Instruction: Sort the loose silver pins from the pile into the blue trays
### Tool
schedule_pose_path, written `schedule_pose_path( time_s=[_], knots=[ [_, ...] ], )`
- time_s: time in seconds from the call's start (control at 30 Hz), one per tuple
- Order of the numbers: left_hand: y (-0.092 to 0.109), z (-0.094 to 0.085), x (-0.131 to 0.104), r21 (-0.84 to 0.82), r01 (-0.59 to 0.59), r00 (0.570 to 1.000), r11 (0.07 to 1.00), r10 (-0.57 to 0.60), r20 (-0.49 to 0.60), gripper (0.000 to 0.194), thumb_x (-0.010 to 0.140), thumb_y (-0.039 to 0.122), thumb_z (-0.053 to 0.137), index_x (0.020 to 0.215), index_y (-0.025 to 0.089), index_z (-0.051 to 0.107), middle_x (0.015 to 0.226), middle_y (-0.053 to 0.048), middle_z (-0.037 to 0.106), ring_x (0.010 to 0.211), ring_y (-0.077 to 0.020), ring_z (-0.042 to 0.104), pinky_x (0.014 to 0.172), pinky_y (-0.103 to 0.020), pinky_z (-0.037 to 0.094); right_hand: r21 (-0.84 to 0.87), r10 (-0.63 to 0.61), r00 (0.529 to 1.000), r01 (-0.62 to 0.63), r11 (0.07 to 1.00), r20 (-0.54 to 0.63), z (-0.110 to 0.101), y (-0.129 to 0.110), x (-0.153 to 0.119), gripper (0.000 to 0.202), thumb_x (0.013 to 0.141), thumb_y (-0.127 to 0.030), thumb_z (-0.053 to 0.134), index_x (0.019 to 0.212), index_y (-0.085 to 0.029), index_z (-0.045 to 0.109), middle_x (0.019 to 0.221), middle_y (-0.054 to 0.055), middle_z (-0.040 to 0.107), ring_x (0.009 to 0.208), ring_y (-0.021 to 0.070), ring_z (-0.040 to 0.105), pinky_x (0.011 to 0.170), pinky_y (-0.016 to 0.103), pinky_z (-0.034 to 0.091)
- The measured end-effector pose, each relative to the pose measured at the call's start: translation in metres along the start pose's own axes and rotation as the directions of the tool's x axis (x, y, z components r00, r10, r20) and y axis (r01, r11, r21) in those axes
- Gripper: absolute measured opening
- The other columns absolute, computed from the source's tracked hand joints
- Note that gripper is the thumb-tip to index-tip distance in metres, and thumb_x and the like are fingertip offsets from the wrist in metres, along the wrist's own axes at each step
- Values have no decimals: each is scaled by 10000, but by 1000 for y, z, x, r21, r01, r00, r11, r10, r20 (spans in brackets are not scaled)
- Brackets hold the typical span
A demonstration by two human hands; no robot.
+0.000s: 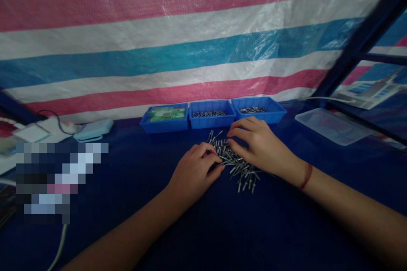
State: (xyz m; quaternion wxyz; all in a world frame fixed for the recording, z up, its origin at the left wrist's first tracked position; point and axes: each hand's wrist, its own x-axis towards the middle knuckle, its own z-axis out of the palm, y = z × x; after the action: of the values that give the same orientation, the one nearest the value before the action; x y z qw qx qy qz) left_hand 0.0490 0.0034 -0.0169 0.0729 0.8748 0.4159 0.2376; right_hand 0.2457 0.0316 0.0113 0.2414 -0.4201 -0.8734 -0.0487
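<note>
A loose pile of silver pop rivets [240, 165] lies on the dark blue table, their thin stems pointing many ways. My left hand [197, 169] is at the pile's left side, with thumb and index fingertips pinched close together on a rivet at its edge. Over the upper right part of the pile arches my right hand [254, 142], a red band round its wrist. Its thumb and fingers are curved and apart, and I see nothing held between them. Some of the rivets are hidden beneath this hand.
Behind the pile stand three blue bins: the left bin [165, 125] holds green-tinted packets, the middle bin [212, 122] and right bin [273, 112] hold rivets. A clear plastic lid [332, 126] lies right. At left are a light blue case [93, 130] and a cable [60, 245].
</note>
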Motion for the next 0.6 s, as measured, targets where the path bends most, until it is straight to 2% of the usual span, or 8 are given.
schedule_pose_path(
  time_s=[0.2, 0.27, 0.33, 0.4, 0.47, 0.53, 0.6],
  knots=[
    [0, -1, 0, -69, 23, 1000, 997, -24, -17, 60, 841, 203, 561, 847, 174, 612, 972, -56, 572, 909, -205, 545, 837, -386, 451, 83, 6, 1000, -6, 997, 2, 2, 1, 0, 180, 848, -255, 499, 854, -175, 661, 923, 86, 638, 932, 244, 548, 836, 429, 417],
    [0, -3, -1, -133, 54, 997, 990, -61, -49, 76, 856, 208, 539, 849, 177, 609, 972, -52, 566, 919, -199, 543, 849, -386, 443, 170, 22, 1000, -21, 985, -7, 2, 0, 0, 143, 821, -207, 523, 839, -185, 663, 912, 75, 647, 919, 234, 562, 839, 425, 428],
    [0, -5, -1, -227, 111, 988, 968, -132, -82, 99, 871, 217, 517, 865, 179, 609, 975, -49, 557, 912, -187, 547, 835, -372, 449, 332, 62, 998, -63, 941, 13, 2, -3, 0, 139, 785, -156, 545, 842, -195, 666, 920, 59, 655, 900, 210, 584, 830, 403, 449],
    [0, -8, -1, -324, 166, 974, 932, -207, -97, 110, 877, 220, 507, 877, 183, 610, 968, -44, 552, 863, -170, 555, 768, -338, 466, 541, 122, 988, -153, 827, 94, 2, -7, 0, 146, 768, -152, 569, 864, -198, 669, 925, 46, 660, 852, 178, 610, 770, 356, 481],
    [2, -11, -3, -411, 191, 964, 891, -250, -94, 111, 877, 223, 504, 876, 190, 611, 952, -38, 552, 797, -153, 556, 672, -295, 467, 699, 143, 971, -236, 675, 190, 1, -13, 0, 139, 762, -189, 602, 879, -196, 676, 910, 37, 659, 801, 152, 620, 692, 308, 495],
    [4, -13, -4, -483, 187, 960, 855, -263, -94, 109, 873, 229, 507, 864, 195, 610, 933, -31, 555, 766, -143, 552, 622, -271, 455, 785, 134, 963, -268, 558, 234, -1, -19, 0, 131, 759, -235, 633, 874, -196, 684, 877, 28, 655, 767, 136, 613, 645, 279, 488],
    [7, -14, -5, -535, 183, 958, 825, -272, -92, 112, 873, 231, 504, 855, 194, 608, 921, -29, 561, 768, -142, 551, 623, -268, 454, 834, 138, 964, -266, 483, 228, -3, -23, 0, 131, 761, -274, 649, 859, -198, 689, 851, 20, 649, 749, 127, 603, 636, 269, 481]
  ],
)
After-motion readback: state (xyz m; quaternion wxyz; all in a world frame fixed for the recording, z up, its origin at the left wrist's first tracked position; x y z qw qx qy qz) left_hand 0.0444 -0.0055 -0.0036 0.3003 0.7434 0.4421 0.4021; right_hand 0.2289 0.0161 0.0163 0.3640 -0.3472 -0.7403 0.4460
